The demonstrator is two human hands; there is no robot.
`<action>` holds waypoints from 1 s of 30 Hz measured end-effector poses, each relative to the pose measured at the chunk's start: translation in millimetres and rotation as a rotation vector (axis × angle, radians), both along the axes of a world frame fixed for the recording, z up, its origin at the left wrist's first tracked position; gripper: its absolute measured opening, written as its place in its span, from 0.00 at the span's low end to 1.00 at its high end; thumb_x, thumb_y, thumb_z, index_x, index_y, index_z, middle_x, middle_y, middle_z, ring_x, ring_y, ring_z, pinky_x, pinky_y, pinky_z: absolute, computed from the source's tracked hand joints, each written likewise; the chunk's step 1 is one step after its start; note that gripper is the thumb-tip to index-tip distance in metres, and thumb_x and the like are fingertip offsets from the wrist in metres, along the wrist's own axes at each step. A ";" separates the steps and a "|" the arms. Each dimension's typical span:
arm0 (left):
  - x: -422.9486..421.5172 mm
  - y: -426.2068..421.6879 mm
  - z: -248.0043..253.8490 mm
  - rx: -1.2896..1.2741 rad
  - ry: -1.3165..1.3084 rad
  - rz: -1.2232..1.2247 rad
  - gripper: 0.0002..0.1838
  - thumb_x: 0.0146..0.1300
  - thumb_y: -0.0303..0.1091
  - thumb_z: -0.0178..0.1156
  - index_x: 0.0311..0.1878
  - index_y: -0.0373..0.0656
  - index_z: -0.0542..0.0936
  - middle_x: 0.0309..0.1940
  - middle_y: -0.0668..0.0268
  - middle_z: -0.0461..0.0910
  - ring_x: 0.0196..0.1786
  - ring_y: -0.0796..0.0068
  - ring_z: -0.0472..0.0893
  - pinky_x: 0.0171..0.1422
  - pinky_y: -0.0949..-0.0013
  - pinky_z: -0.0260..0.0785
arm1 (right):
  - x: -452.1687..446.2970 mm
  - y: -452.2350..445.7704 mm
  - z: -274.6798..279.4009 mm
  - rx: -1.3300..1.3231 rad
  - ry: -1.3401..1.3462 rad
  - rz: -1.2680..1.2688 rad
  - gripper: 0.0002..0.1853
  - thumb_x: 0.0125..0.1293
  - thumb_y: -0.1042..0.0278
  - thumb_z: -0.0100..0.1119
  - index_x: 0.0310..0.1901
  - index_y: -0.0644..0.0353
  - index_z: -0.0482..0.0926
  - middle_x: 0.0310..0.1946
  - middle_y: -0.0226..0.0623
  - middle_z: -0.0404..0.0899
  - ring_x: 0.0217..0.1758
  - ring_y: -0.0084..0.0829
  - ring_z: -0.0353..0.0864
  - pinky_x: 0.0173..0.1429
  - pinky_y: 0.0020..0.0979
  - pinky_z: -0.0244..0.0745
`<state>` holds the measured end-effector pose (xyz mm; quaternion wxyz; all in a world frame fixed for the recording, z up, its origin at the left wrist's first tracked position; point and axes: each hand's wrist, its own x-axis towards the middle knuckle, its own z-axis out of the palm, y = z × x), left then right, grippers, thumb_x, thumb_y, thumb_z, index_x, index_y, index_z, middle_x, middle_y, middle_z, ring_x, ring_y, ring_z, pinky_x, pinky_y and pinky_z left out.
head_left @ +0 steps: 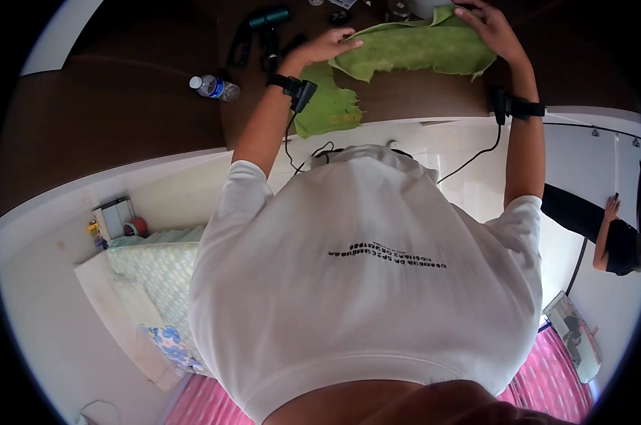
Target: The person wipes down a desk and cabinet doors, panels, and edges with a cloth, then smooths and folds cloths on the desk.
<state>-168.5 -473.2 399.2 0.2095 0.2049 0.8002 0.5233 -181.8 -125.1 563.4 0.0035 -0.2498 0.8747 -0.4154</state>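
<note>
A green suede-like piece of leather with ragged edges is stretched between my two hands above the brown table. My left hand pinches its left end, thumb pointing right. At the upper right corner my right hand grips the piece, fingers curled over its top edge. More green leather lies under my left wrist and overhangs the table's near edge, bearing small yellow marks. Whether it joins the upper piece I cannot tell.
Left of my hands are a plastic water bottle and a teal and black hair-dryer-shaped tool. Black straps with cables circle both wrists. A person in dark clothes is at the far right. A bed with patterned covers is behind on the left.
</note>
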 end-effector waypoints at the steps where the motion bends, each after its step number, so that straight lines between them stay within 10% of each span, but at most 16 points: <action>1: -0.9 -0.8 3.7 -0.016 -0.020 -0.034 0.24 0.69 0.52 0.60 0.53 0.40 0.76 0.38 0.73 0.79 0.42 0.86 0.74 0.48 0.77 0.66 | 0.3 1.3 -0.7 -0.003 0.000 -0.002 0.11 0.69 0.67 0.62 0.45 0.66 0.79 0.28 0.33 0.82 0.30 0.18 0.77 0.35 0.26 0.74; 15: 23.7 0.0 53.9 0.071 0.263 0.173 0.15 0.68 0.42 0.63 0.49 0.41 0.78 0.35 0.73 0.79 0.38 0.87 0.73 0.41 0.77 0.67 | -17.1 9.8 -77.4 -0.222 0.273 -0.086 0.11 0.70 0.66 0.57 0.47 0.65 0.80 0.37 0.37 0.83 0.38 0.27 0.83 0.37 0.30 0.79; 16: 37.3 7.1 59.1 0.037 0.285 0.189 0.15 0.67 0.41 0.64 0.49 0.41 0.78 0.35 0.71 0.80 0.38 0.87 0.74 0.40 0.77 0.67 | -38.6 32.4 -104.1 0.157 0.025 -0.124 0.20 0.69 0.73 0.58 0.61 0.61 0.69 0.48 0.30 0.78 0.37 0.19 0.76 0.38 0.21 0.73; 18: 72.8 35.5 63.9 -0.091 0.350 0.254 0.15 0.66 0.42 0.64 0.50 0.43 0.79 0.36 0.63 0.82 0.36 0.81 0.78 0.40 0.73 0.70 | -55.9 39.6 -170.2 -0.035 -0.027 -0.029 0.22 0.68 0.72 0.56 0.63 0.61 0.69 0.50 0.33 0.79 0.37 0.23 0.79 0.39 0.23 0.75; 20: 101.9 70.2 40.6 -0.206 0.364 0.106 0.19 0.68 0.46 0.59 0.55 0.45 0.77 0.42 0.51 0.83 0.43 0.54 0.83 0.47 0.56 0.74 | -76.7 44.7 -284.1 -0.144 0.098 -0.006 0.24 0.65 0.74 0.56 0.63 0.59 0.71 0.47 0.39 0.81 0.40 0.33 0.83 0.44 0.32 0.78; 24: 116.8 117.8 -71.3 -0.372 0.115 -0.262 0.31 0.68 0.45 0.57 0.69 0.41 0.65 0.59 0.47 0.74 0.62 0.49 0.75 0.66 0.56 0.66 | -76.4 63.9 -443.4 0.714 -0.052 -0.102 0.27 0.61 0.71 0.56 0.64 0.58 0.71 0.48 0.48 0.82 0.49 0.51 0.82 0.52 0.47 0.78; 26: 107.9 114.8 -146.5 -0.337 0.112 -0.340 0.33 0.68 0.46 0.57 0.71 0.41 0.63 0.60 0.47 0.74 0.63 0.49 0.74 0.67 0.56 0.65 | -24.7 29.1 -437.2 0.569 0.222 -0.064 0.28 0.59 0.63 0.59 0.63 0.54 0.72 0.50 0.49 0.81 0.48 0.53 0.82 0.51 0.48 0.78; 28: 102.9 111.2 -192.0 -0.270 0.099 -0.348 0.33 0.67 0.46 0.57 0.71 0.42 0.64 0.60 0.46 0.74 0.62 0.50 0.75 0.66 0.55 0.66 | 29.1 -23.9 -354.8 0.578 -0.300 -0.202 0.29 0.57 0.60 0.62 0.63 0.45 0.74 0.55 0.49 0.78 0.60 0.51 0.75 0.66 0.45 0.69; 30: 100.3 98.2 -155.8 -0.307 0.006 -0.290 0.31 0.67 0.46 0.57 0.70 0.43 0.65 0.59 0.46 0.75 0.60 0.50 0.76 0.64 0.55 0.68 | 45.9 -34.3 -357.1 0.537 -0.159 -0.098 0.28 0.57 0.60 0.63 0.62 0.45 0.75 0.56 0.49 0.78 0.62 0.50 0.74 0.66 0.45 0.69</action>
